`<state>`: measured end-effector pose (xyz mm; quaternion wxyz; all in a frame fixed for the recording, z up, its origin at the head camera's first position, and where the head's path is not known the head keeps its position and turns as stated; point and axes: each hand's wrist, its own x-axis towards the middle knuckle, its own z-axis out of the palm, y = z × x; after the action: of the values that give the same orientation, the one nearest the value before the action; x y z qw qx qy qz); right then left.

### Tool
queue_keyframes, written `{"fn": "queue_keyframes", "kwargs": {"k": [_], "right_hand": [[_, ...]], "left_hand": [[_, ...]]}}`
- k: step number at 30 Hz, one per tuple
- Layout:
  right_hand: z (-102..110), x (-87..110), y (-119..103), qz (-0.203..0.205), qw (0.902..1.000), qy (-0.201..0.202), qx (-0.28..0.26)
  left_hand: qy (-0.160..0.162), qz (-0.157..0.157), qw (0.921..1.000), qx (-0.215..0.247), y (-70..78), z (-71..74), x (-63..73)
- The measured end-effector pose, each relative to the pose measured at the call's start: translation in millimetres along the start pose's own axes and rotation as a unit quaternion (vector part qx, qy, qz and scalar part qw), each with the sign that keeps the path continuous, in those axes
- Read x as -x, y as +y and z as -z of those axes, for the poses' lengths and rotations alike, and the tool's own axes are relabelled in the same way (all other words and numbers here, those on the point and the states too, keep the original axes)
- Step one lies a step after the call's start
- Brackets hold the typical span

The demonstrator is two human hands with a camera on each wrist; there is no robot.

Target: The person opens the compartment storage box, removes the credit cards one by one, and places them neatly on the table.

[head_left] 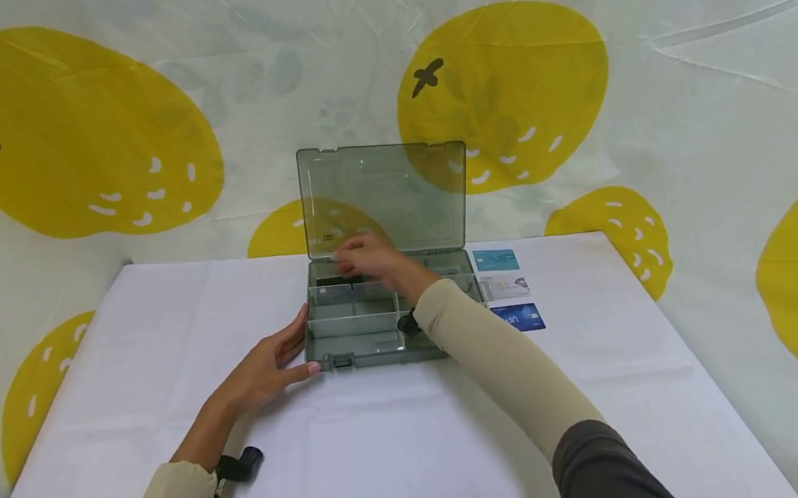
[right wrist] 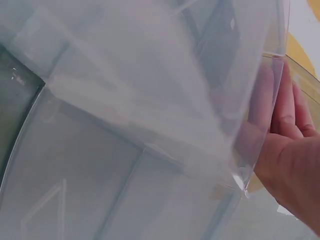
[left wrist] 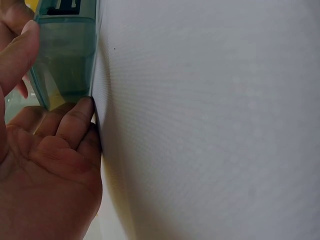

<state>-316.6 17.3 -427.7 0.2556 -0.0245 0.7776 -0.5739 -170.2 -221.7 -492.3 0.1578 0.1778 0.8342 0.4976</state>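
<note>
A translucent grey-green compartment box [head_left: 357, 362] stands on the table with its lid [head_left: 385, 200] raised at the back. My left hand [head_left: 267, 371] holds the box's front left corner, its thumb at the front and its fingers along the left side. In the left wrist view, that hand [left wrist: 50, 165] lies against the box wall [left wrist: 65, 55]. My right hand [head_left: 370, 257] reaches over the back left compartment, fingers bent, close above a dark flat thing [head_left: 333, 281]. Clear dividers [right wrist: 150, 115] partly cover the right hand [right wrist: 285, 135] in the right wrist view; its grip is hidden.
To the right of the box lie a teal card [head_left: 496, 260], a whitish card [head_left: 506, 286] and a blue card [head_left: 522, 318], the last partly behind my right sleeve [head_left: 505, 361]. White cloth [head_left: 366, 455] covers the table. Behind hangs a curtain [head_left: 331, 81] with yellow fruit shapes.
</note>
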Motion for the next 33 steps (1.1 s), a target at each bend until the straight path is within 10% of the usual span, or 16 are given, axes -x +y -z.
{"fn": "queue_keyframes", "kwargs": {"k": [33], "right_hand": [[-0.3, -6.2, 5.4, 0.001, 0.9997, 0.008, -0.022]], "left_hand": [[-0.005, -0.014, 0.9999, 0.008, 0.4, -1.0, -0.4]]}}
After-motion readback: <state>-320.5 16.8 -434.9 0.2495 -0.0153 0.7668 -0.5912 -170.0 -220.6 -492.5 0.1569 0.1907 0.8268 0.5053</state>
